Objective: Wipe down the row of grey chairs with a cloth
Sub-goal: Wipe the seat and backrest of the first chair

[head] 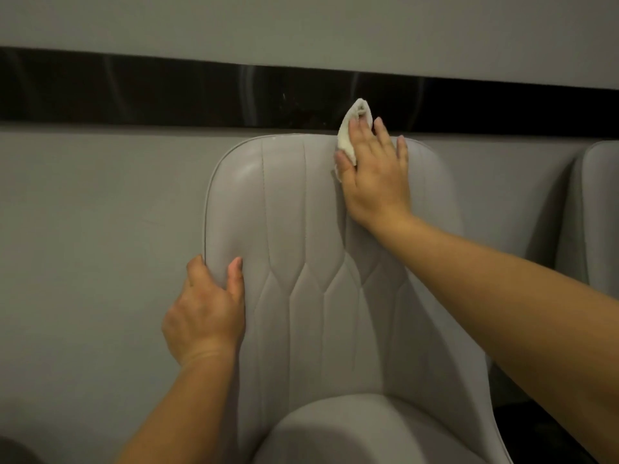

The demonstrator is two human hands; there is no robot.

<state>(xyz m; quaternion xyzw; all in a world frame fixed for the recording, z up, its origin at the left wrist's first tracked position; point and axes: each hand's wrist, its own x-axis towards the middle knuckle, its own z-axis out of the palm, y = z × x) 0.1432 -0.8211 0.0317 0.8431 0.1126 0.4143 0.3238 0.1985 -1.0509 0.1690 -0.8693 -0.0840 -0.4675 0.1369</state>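
A grey padded chair (301,236) with stitched quilting fills the middle of the head view, its backrest facing me. My right hand (375,172) lies flat near the top of the backrest, fingers straight, pressing a small white cloth (351,132) against the upper edge. Part of the cloth sticks out above my fingers. My left hand (207,309) grips the left edge of the backrest, thumb on the front and fingers wrapped behind. The chair's seat cushion (335,430) shows at the bottom.
A second grey chair (599,209) stands at the right edge, close beside the first. Behind both runs a grey wall (83,212) with a glossy black band (167,92) across it at the height of the backrest top.
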